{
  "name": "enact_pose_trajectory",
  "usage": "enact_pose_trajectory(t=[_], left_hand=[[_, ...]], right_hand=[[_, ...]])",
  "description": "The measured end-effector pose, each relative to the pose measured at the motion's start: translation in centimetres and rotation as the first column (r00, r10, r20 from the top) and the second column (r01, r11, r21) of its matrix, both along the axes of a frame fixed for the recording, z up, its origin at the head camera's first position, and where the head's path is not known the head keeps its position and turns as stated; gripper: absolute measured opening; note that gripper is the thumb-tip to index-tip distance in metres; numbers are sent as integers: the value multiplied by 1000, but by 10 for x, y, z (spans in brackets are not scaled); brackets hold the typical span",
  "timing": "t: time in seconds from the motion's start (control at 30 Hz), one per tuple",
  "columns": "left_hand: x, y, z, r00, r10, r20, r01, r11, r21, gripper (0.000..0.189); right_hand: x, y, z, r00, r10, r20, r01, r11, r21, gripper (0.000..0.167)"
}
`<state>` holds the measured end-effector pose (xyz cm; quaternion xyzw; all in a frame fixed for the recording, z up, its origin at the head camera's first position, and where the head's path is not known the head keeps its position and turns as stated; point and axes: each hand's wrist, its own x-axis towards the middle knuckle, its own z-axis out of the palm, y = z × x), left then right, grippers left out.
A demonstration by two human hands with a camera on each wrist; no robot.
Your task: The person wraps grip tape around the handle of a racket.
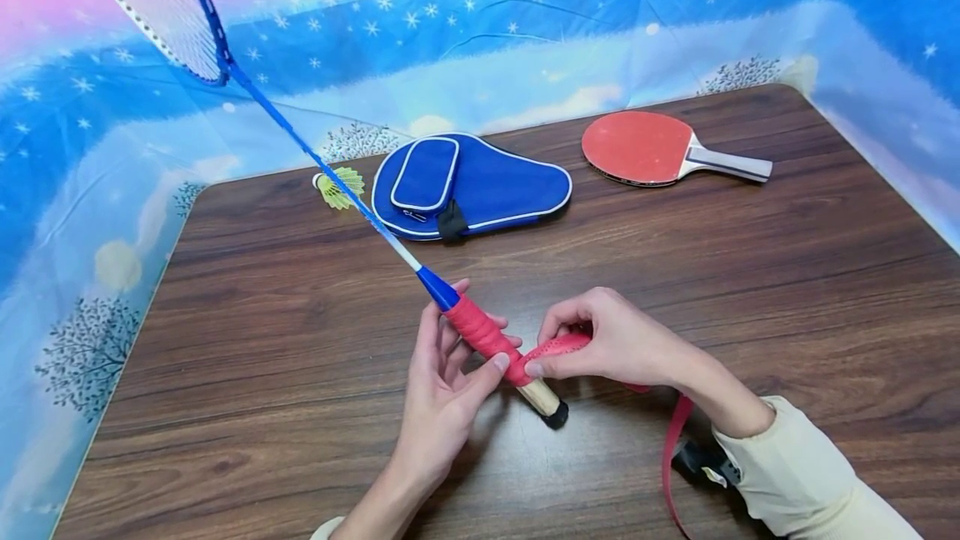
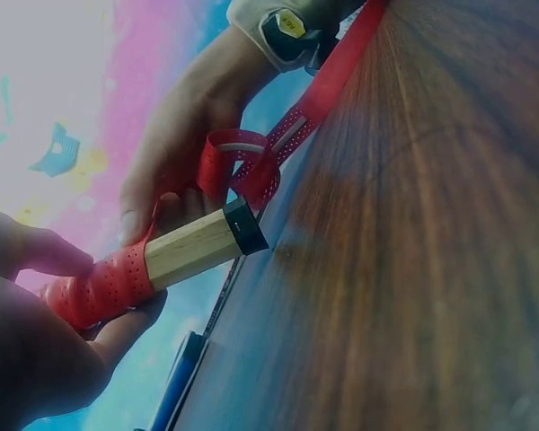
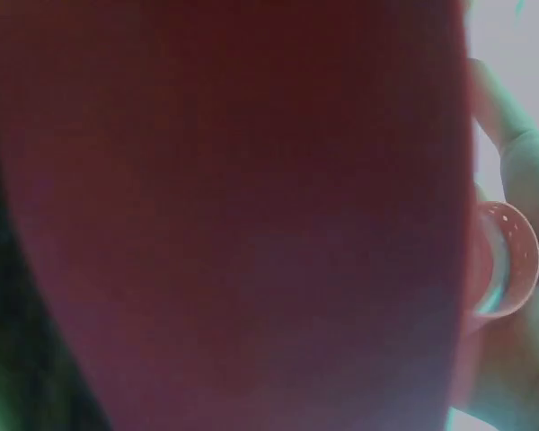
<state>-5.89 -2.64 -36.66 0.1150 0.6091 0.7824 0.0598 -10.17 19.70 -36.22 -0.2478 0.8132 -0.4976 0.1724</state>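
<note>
My left hand (image 1: 442, 390) holds a blue badminton racket (image 1: 300, 140) by its handle, thumb pressed on the wrap. Red perforated grip tape (image 1: 480, 327) winds round the upper handle. Below it the bare wooden end (image 2: 193, 251) shows, with a black butt cap (image 2: 245, 226). Pinched between the thumb and fingers of my right hand (image 1: 622, 340), the tape's loose length leaves the handle at the lower edge of the wrap. Its tail (image 1: 672, 457) hangs past the right wrist. In the right wrist view the red tape (image 3: 251, 215) covers most of the picture.
A yellow shuttlecock (image 1: 341, 187) lies at the table's back left. Beside it is a blue paddle case (image 1: 510, 186) with white piping and a small pocket. The red table tennis paddle (image 1: 637, 148) lies at the back right. A patterned cloth (image 1: 465, 15) hangs behind the wooden table (image 1: 262, 340).
</note>
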Motion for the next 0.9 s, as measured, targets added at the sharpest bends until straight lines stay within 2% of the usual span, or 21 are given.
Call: enact_pose_trajectory(t=[0.23, 0.37, 0.53, 0.63, 0.73, 0.9], left_hand=[[0, 1, -3, 1000, 20, 1, -20, 1000, 9, 74], [1, 0, -3, 999, 13, 31, -14, 1000, 15, 75], [3, 1, -1, 997, -5, 77, -3, 995, 100, 71], [4, 2, -1, 998, -20, 62, 12, 991, 134, 70], [4, 3, -2, 999, -26, 45, 20, 993, 117, 73], [4, 5, -3, 997, -7, 77, 2, 998, 67, 78]], right_hand=[[-1, 0, -2, 1000, -19, 16, 19, 1000, 14, 12], [-1, -2, -3, 999, -33, 18, 32, 999, 31, 15], [0, -4, -2, 998, -48, 35, 47, 998, 31, 16], [1, -5, -2, 998, -48, 50, 46, 999, 28, 17], [2, -6, -3, 998, -39, 59, 37, 999, 36, 20], [3, -8, -3, 998, -20, 61, 18, 999, 35, 22]])
